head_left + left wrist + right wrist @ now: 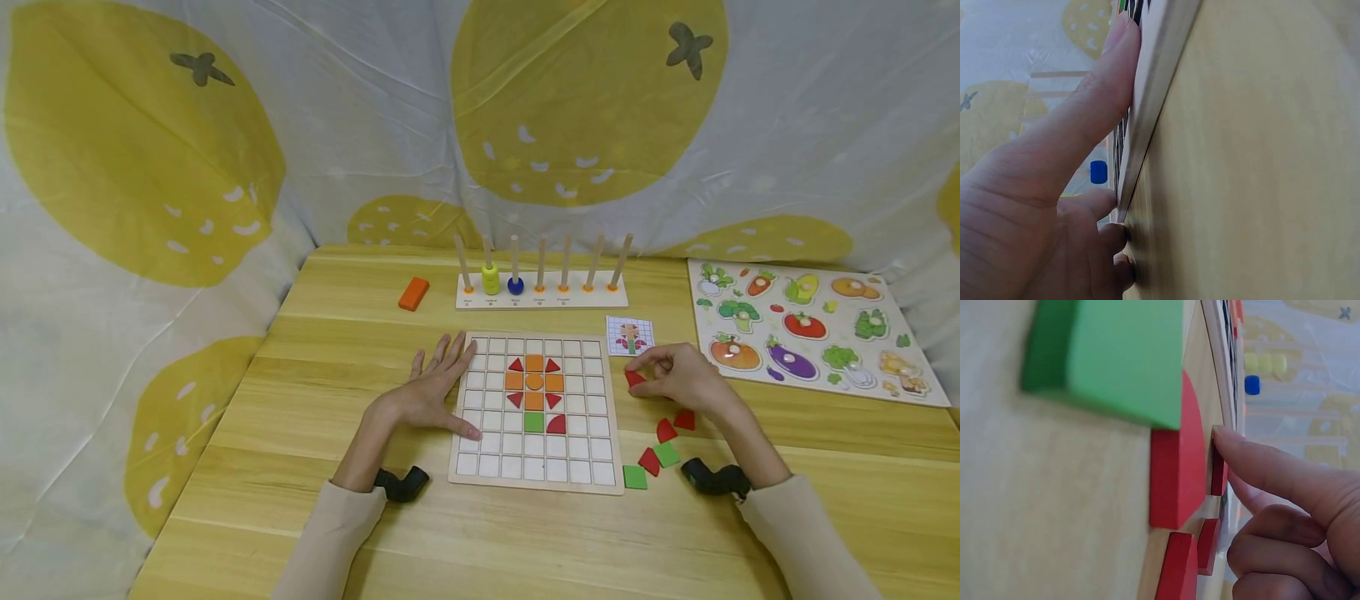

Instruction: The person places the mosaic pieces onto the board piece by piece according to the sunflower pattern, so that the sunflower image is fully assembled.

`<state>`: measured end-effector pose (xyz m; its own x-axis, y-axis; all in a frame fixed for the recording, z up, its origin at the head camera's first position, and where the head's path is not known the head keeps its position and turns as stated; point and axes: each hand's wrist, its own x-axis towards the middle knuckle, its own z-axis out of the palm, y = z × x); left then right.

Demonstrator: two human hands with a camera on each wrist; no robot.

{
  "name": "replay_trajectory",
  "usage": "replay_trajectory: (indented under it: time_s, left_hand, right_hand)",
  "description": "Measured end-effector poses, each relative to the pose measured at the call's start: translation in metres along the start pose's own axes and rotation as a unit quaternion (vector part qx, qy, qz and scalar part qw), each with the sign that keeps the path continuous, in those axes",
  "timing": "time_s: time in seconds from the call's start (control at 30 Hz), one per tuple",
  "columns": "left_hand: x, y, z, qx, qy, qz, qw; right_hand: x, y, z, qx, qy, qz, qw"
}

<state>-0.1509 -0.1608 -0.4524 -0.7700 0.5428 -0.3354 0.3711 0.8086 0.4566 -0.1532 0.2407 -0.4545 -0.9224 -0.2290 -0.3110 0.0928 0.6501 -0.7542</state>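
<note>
My left hand [431, 398] rests with spread fingers at the left edge of a wooden grid board [480, 472]; its thumb [1094, 94] lies on the board's rim. On the board sit orange squares around an orange circle [534, 382], small red wedges, a green square [533, 422] and a red quarter-circle [557, 425]. To the right of the board, my right hand [686, 379] pinches a red quarter-circle piece [634, 378] between thumb and finger, low over the table. A small pattern card [630, 337] lies just beyond that hand.
Loose red quarter-circles [649, 461] and green squares [635, 477] lie right of the board. Behind it stands a peg rack [540, 301] with yellow and blue beads. An orange block [413, 294] lies at back left, a vegetable puzzle board [817, 333] at right.
</note>
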Motion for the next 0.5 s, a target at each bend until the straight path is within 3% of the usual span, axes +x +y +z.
replay_trajectory:
  time_s: [0.17,0.3,0.5]
  left_hand:
    - [0.0,-0.001,0.001,0.004,-0.002,-0.002,1.0]
    - [0.001,-0.001,0.001,0.006,0.0,-0.002,1.0]
    - [0.0,0.0,0.0,0.002,-0.002,-0.004,1.0]
  right_hand:
    - [-0.002,0.0,0.0,-0.015,0.004,0.008,1.0]
    - [-0.006,-0.006,0.003,-0.04,0.017,-0.01,0.999]
    - [-0.018,-0.025,0.025,0.001,-0.014,-0.053,0.998]
